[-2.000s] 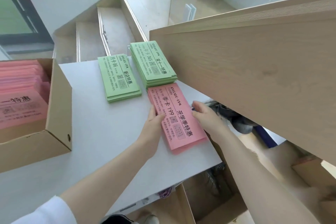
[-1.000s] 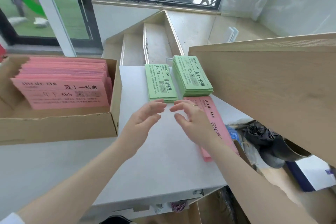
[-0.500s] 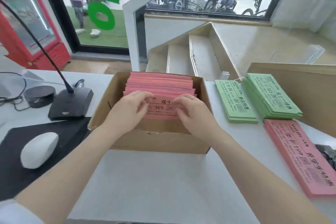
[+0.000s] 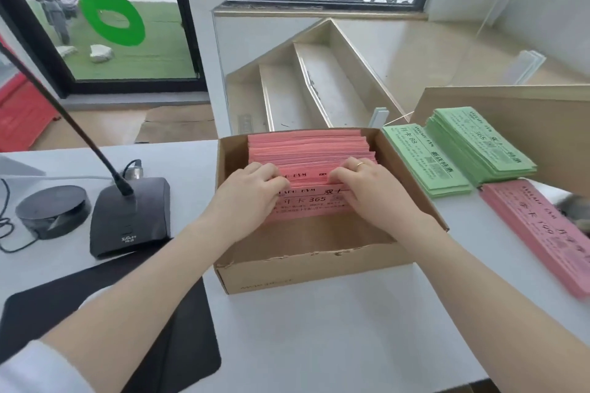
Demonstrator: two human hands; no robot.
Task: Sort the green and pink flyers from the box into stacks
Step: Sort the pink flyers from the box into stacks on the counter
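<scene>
Worktop (image 4: pixel 319 344), white, nearest to me, carries the cardboard box (image 4: pixel 306 274) at centre. Both of my forearms reach over its near wall. Inside it, the left hand (image 4: pixel 245 191) and right hand (image 4: pixel 373 188) sit side by side on the pink flyers in the box (image 4: pixel 306 150), fingers curled down into the pack as if parting it; each hand looks to be pinching a bundle of sheets, though the fingertips are hidden among the paper. The front sheet, printed "365", shows between the two hands. The pack stands on edge and leans toward the far wall; I see only pink in it, no green.

Progress, as I judge it: partly done. To the right of the box lie three sorted piles: a pink stack (image 4: pixel 539 233) nearest, then a thinner green stack (image 4: pixel 424 163) just beside the box wall, with a thicker green stack (image 4: pixel 482 143) next to it. The box remains well filled, so much sorting is left.

To the left stand a desk microphone (image 4: pixel 127 217) and a black mat (image 4: pixel 111 329).
</scene>
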